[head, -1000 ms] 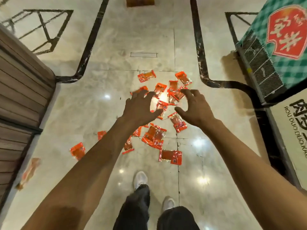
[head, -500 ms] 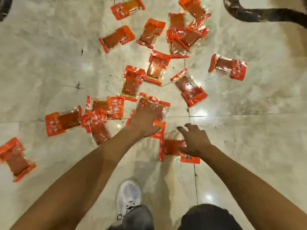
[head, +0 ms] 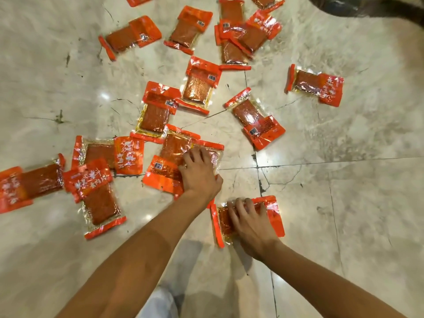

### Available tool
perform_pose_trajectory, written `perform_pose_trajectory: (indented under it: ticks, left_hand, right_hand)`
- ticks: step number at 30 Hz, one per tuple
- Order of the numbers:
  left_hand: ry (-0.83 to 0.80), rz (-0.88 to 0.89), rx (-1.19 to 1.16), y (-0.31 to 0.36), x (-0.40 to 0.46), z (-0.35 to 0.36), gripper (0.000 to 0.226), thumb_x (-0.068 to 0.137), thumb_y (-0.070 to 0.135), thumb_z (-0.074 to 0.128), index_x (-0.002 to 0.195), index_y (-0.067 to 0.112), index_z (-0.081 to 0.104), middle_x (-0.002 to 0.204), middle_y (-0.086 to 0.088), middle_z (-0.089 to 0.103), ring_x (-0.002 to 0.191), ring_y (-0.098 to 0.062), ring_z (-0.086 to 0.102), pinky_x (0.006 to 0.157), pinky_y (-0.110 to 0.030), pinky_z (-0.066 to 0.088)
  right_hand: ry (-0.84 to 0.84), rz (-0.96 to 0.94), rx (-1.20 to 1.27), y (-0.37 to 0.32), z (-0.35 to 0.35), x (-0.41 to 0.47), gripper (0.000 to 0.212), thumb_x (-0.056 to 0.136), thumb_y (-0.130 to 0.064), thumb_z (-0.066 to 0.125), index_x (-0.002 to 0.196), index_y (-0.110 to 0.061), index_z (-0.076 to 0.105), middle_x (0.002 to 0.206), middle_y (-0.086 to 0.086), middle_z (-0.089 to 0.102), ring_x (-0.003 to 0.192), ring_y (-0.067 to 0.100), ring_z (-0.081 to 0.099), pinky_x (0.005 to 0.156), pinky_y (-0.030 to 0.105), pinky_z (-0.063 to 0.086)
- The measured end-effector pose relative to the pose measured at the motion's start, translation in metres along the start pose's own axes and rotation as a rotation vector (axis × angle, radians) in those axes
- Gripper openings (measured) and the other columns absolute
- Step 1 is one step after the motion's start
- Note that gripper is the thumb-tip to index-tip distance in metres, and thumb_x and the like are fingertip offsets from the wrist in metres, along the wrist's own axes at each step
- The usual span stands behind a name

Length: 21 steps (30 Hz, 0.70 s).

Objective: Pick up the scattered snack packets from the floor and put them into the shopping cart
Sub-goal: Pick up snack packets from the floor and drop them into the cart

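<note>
Two bare hands reach down to a shiny pale marble floor (head: 344, 214) w/ thin dark cracks and tile lines.

Left hand (head: 200, 174) lies flat on top of two overlapping orange-red plastic snack packets (head: 174, 161), near the middle of the floor. Its fingers are spread & pretty straight, pressing down on the packets, not curled round them. A thin ring shows on one finger.

Right hand (head: 250, 222) sits on one orange-red see-through snack packet (head: 271, 214) that lies closest to the person, just right of the left wrist. Fingers bend over the top edge of that packet, so it looks like a grab, but the packet is flat on the floor.

All the other small orange-red snack packets w/ dark red food inside lie on the floor too. A bunch sit at the left (head: 96, 180), some on top of each other. Two lie just above the left hand (head: 158, 111). One lies to the right of those (head: 254, 118) & one more far right by itself (head: 315, 86). A pile sits at the top (head: 241, 35), w/ two more to its left (head: 130, 35).

At the bottom a blurry white shoe (head: 160, 301) shows between the arms. A dark curved band (head: 367, 8) crosses the top right corner.
</note>
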State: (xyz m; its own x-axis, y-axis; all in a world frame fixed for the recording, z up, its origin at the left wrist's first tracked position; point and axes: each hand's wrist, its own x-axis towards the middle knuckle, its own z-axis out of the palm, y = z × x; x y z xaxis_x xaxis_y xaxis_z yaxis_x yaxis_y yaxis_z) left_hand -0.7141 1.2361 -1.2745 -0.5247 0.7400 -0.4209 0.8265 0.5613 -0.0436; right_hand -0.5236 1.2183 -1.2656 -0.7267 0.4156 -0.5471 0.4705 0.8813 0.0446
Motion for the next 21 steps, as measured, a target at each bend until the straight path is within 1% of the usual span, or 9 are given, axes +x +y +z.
perform_pose_trajectory:
  ticks: [2, 5, 7, 9, 11, 14, 16, 18, 21]
  left_hand:
    - [-0.021, -0.061, -0.028, 0.004, 0.005, -0.002, 0.101, 0.079, 0.054, 0.062, 0.154, 0.002, 0.019, 0.145, -0.02, 0.034, 0.129, -0.039, 0.037, 0.089, -0.05, 0.051]
    - [-0.054, -0.086, -0.017, 0.008, 0.008, -0.005, 0.098, 0.079, 0.039, 0.072, 0.153, 0.0, 0.02, 0.145, -0.016, 0.034, 0.129, -0.037, 0.038, 0.086, -0.049, 0.054]
    - [-0.062, -0.058, 0.012, 0.006, 0.008, -0.004, 0.095, 0.08, 0.031, 0.076, 0.152, 0.001, 0.022, 0.144, -0.015, 0.036, 0.129, -0.035, 0.04, 0.084, -0.047, 0.055]
    - [-0.026, -0.025, -0.021, 0.0, 0.008, -0.004, 0.083, 0.083, 0.02, 0.074, 0.15, 0.004, 0.027, 0.143, -0.013, 0.04, 0.13, -0.033, 0.041, 0.084, -0.046, 0.056]
    - [0.016, -0.011, -0.155, -0.009, 0.009, -0.004, 0.065, 0.087, 0.006, 0.066, 0.144, 0.006, 0.036, 0.143, -0.014, 0.042, 0.132, -0.033, 0.041, 0.087, -0.045, 0.055]
    - [0.078, -0.042, -0.351, -0.023, 0.01, -0.006, 0.047, 0.088, 0.0, 0.062, 0.133, 0.004, 0.052, 0.143, -0.016, 0.042, 0.13, -0.035, 0.04, 0.1, -0.045, 0.049]
    - [0.095, -0.059, -0.431, -0.032, 0.015, -0.009, 0.033, 0.089, 0.002, 0.061, 0.122, 0.001, 0.061, 0.137, -0.017, 0.047, 0.126, -0.035, 0.042, 0.104, -0.043, 0.044]
    - [0.087, -0.07, -0.579, -0.039, 0.018, -0.022, 0.025, 0.092, 0.003, 0.059, 0.116, 0.002, 0.067, 0.128, -0.015, 0.053, 0.122, -0.033, 0.047, 0.105, -0.04, 0.043]
    - [0.099, 0.009, -0.8, -0.047, 0.011, -0.071, 0.021, 0.097, 0.007, 0.059, 0.116, 0.007, 0.067, 0.114, -0.003, 0.063, 0.109, -0.018, 0.057, 0.089, -0.03, 0.045]
  right_hand:
    - [0.009, 0.009, 0.004, 0.001, 0.001, 0.002, 0.094, 0.071, -0.026, 0.074, 0.148, -0.006, 0.026, 0.136, 0.024, 0.037, 0.123, 0.048, 0.037, 0.092, 0.068, 0.039]
    - [0.003, 0.006, 0.018, 0.003, 0.002, 0.005, 0.098, 0.07, -0.024, 0.079, 0.15, -0.009, 0.023, 0.137, 0.025, 0.037, 0.126, 0.05, 0.036, 0.093, 0.071, 0.039]
    - [0.015, -0.004, 0.009, 0.006, 0.001, 0.008, 0.087, 0.075, -0.023, 0.075, 0.147, -0.008, 0.028, 0.134, 0.026, 0.041, 0.125, 0.05, 0.039, 0.093, 0.07, 0.04]
    - [0.047, -0.005, 0.005, 0.012, 0.002, 0.011, 0.077, 0.078, -0.022, 0.073, 0.143, -0.007, 0.036, 0.131, 0.025, 0.048, 0.123, 0.048, 0.045, 0.091, 0.068, 0.044]
    - [0.074, -0.038, 0.025, 0.022, 0.006, 0.013, 0.07, 0.079, -0.019, 0.071, 0.14, -0.008, 0.039, 0.13, 0.022, 0.052, 0.122, 0.045, 0.049, 0.092, 0.064, 0.045]
    - [0.112, -0.07, 0.088, 0.032, 0.003, 0.015, 0.05, 0.085, -0.015, 0.056, 0.133, -0.011, 0.046, 0.126, 0.014, 0.059, 0.114, 0.039, 0.056, 0.087, 0.053, 0.049]
    - [0.148, 0.018, 0.216, 0.04, -0.01, 0.017, 0.045, 0.088, -0.015, 0.052, 0.133, -0.018, 0.049, 0.123, 0.007, 0.063, 0.107, 0.034, 0.062, 0.081, 0.044, 0.053]
    - [0.201, 0.169, 0.449, 0.051, -0.036, 0.021, 0.045, 0.089, -0.015, 0.053, 0.133, -0.027, 0.05, 0.116, 0.003, 0.067, 0.095, 0.031, 0.066, 0.073, 0.04, 0.054]
    - [0.366, 0.421, 0.94, 0.071, -0.085, 0.023, 0.029, 0.091, -0.017, 0.054, 0.118, -0.027, 0.058, 0.09, 0.002, 0.072, 0.075, 0.026, 0.067, 0.067, 0.035, 0.051]
